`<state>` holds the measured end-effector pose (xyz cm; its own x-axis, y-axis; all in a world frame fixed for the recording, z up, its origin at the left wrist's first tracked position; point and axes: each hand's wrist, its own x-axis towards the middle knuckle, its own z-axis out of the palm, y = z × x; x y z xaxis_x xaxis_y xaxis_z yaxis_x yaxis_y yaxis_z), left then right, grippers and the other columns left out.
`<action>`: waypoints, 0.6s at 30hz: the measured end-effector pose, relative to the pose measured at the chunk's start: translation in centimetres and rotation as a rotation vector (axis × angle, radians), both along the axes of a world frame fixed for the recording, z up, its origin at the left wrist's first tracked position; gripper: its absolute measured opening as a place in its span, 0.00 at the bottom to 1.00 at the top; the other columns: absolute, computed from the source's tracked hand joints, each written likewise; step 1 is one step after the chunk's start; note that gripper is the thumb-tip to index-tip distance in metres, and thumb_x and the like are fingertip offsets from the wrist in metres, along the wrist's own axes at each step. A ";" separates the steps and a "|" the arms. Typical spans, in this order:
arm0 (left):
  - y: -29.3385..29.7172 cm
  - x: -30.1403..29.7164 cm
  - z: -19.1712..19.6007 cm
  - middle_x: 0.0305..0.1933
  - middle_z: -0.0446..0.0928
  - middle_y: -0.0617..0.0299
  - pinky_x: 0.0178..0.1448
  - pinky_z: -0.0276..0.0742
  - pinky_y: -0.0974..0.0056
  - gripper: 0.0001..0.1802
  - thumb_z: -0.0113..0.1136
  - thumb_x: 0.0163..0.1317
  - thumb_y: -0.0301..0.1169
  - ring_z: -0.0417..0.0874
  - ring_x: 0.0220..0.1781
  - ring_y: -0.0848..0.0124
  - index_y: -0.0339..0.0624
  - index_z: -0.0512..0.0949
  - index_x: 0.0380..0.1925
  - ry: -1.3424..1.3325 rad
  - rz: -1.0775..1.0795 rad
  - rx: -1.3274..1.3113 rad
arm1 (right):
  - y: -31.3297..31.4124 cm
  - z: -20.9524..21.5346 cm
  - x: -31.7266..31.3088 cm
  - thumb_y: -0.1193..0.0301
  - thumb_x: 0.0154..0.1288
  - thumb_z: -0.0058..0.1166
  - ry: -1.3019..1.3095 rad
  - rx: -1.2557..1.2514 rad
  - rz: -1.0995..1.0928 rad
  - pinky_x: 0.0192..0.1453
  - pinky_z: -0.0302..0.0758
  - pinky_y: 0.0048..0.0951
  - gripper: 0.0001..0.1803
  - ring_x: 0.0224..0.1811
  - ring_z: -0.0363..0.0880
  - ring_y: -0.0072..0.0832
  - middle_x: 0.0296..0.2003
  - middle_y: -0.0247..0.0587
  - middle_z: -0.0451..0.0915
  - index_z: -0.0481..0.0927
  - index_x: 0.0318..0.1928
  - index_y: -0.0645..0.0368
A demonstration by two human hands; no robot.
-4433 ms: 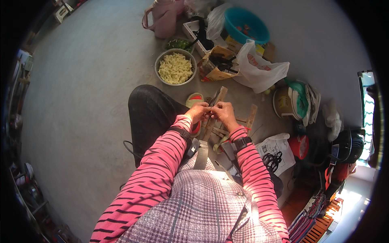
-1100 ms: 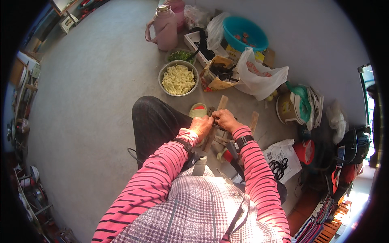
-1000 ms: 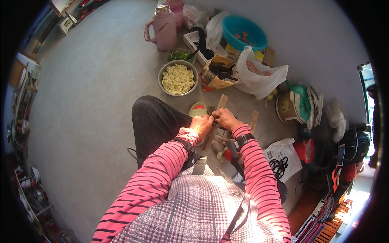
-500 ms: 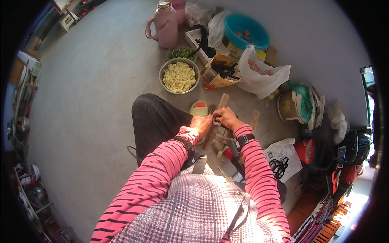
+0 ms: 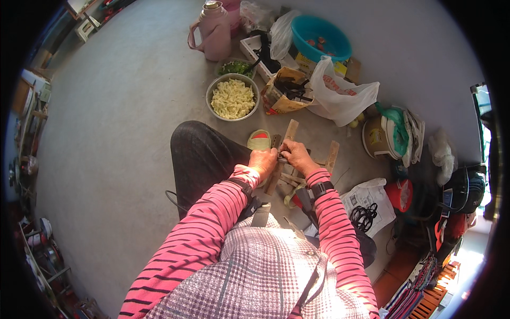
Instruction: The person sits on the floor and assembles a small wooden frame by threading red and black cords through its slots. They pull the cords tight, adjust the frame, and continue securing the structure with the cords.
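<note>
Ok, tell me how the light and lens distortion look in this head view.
Head view: strong fisheye with a black rim; sunlight glares on the checked apron and right sleeve; both hands are small, what they grip unclear.

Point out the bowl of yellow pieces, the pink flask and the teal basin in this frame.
Bowl of yellow pieces (image 5: pixel 209 102): head view, on its metal rim at the left.
Pink flask (image 5: pixel 217 37): head view, on the middle of its body.
Teal basin (image 5: pixel 304 29): head view, on its inner wall.
</note>
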<state>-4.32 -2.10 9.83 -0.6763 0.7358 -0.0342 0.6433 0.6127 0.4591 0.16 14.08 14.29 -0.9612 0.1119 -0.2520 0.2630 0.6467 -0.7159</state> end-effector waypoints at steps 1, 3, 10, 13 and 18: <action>0.0 0.1 0.2 0.33 0.82 0.54 0.40 0.80 0.52 0.10 0.63 0.54 0.33 0.86 0.37 0.55 0.44 0.76 0.35 -0.036 0.025 0.002 | -0.1 0.0 0.0 0.75 0.58 0.58 0.010 0.019 -0.001 0.43 0.76 0.40 0.06 0.37 0.82 0.47 0.32 0.51 0.82 0.77 0.36 0.62; 0.2 0.3 0.6 0.34 0.82 0.52 0.43 0.79 0.52 0.10 0.62 0.54 0.31 0.85 0.39 0.52 0.44 0.78 0.36 -0.204 0.146 0.089 | -0.2 0.1 0.1 0.73 0.58 0.58 -0.009 0.055 -0.018 0.44 0.76 0.43 0.06 0.38 0.81 0.50 0.32 0.51 0.82 0.78 0.35 0.62; 0.3 -0.2 0.5 0.38 0.82 0.44 0.49 0.77 0.53 0.13 0.59 0.53 0.27 0.83 0.46 0.47 0.42 0.83 0.40 -0.610 0.362 0.285 | -0.9 0.3 0.8 0.71 0.59 0.58 0.036 0.099 -0.052 0.43 0.76 0.42 0.06 0.38 0.81 0.49 0.32 0.51 0.82 0.79 0.34 0.61; 0.4 -0.3 0.3 0.38 0.82 0.44 0.49 0.77 0.53 0.13 0.58 0.52 0.26 0.83 0.46 0.47 0.42 0.83 0.39 -0.572 0.342 0.301 | -1.0 0.6 1.2 0.73 0.58 0.58 0.049 0.060 -0.068 0.43 0.76 0.41 0.06 0.38 0.81 0.47 0.33 0.50 0.82 0.80 0.35 0.62; 0.2 -0.4 0.9 0.38 0.82 0.44 0.48 0.77 0.53 0.13 0.59 0.51 0.27 0.83 0.45 0.47 0.41 0.83 0.39 -0.520 0.299 0.326 | -0.9 0.9 1.0 0.76 0.57 0.60 0.101 -0.089 -0.067 0.43 0.75 0.38 0.08 0.37 0.81 0.44 0.33 0.48 0.82 0.81 0.38 0.60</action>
